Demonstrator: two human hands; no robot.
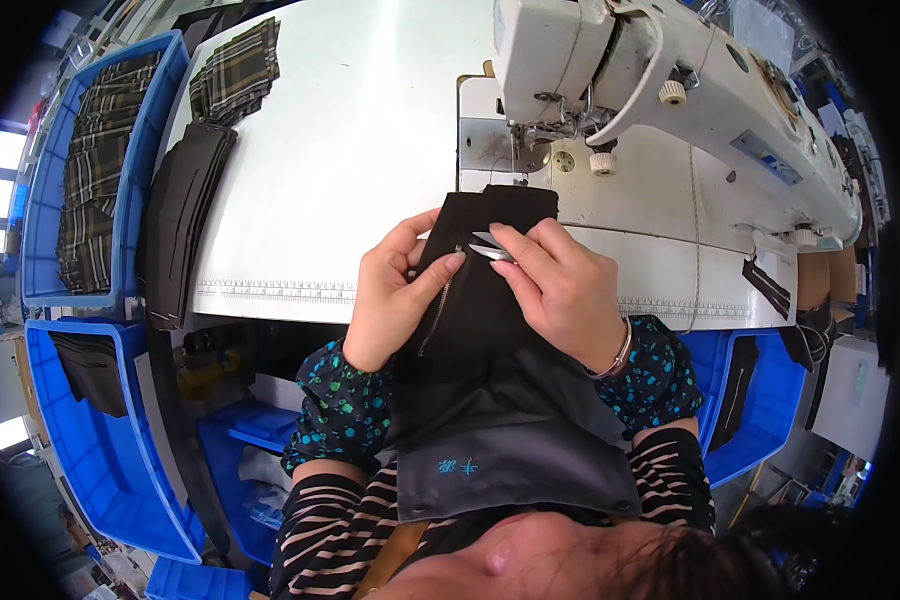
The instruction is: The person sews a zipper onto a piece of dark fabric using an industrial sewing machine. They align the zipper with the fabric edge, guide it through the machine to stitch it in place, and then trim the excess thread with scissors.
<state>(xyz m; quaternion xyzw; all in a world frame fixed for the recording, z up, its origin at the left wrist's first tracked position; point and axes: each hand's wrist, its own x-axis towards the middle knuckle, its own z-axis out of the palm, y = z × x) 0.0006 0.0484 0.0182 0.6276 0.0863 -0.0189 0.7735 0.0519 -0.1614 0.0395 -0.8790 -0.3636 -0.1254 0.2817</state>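
We see the black fabric piece point(480, 290) lying at the worktop point(350, 150) edge, zipper running lengthwise toward us, left hand point(395, 295) pinching it, right hand point(560, 290) holding small snips point(490, 246) just beside the zipper top.

Small metal snips point(490, 247) mostly hidden under right hand point(560, 292); only blade tips showed. Lower part of black cloth point(475, 300) ran behind left hand point(395, 295) and out of sight past table edge. Needle area of sewing machine point(670, 90) too small to tell detail. Machine's top cut off by picture's upper edge.
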